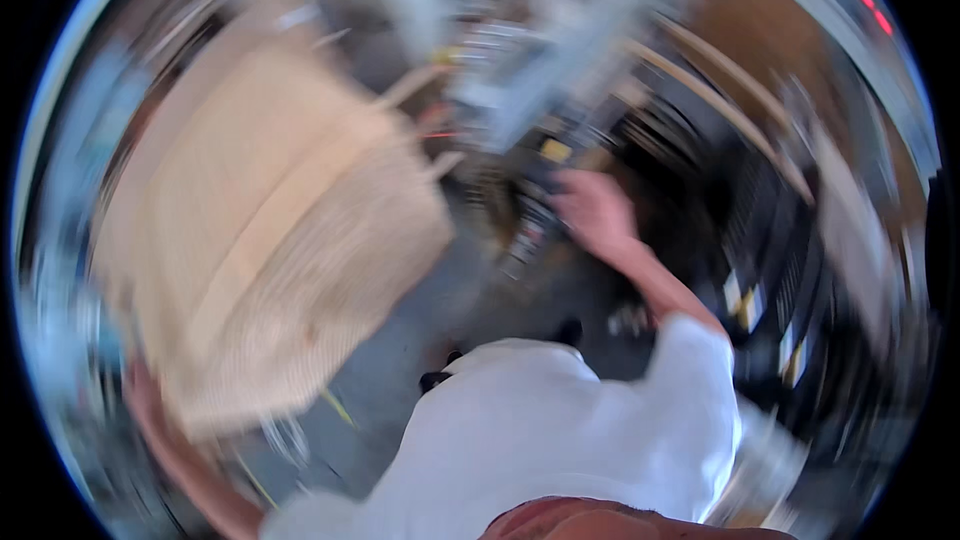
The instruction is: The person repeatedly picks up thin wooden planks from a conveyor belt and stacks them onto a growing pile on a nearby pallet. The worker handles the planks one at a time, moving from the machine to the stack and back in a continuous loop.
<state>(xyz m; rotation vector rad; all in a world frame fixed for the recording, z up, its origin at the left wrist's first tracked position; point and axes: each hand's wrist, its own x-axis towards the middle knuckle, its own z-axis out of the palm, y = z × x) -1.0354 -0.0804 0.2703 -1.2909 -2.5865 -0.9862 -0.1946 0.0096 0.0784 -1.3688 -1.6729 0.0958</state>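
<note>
Blurring everywhere, right hand (592, 212) grip unclear, left hand (145, 390) mostly hidden behind pale panel (270, 230)

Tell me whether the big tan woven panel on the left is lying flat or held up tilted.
Tilted. The tan woven panel slants across the view above the grey floor, the left hand at its lower edge. Motion blur hides the grip.

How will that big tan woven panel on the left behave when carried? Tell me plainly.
The woven panel probably stays stiff: its edges look straight and pale wooden strips cross it. It seems light for its size, being held raised, apparently by the left hand at its lower corner, though blur hides the grip. So broad, it may swing awkwardly.
</note>
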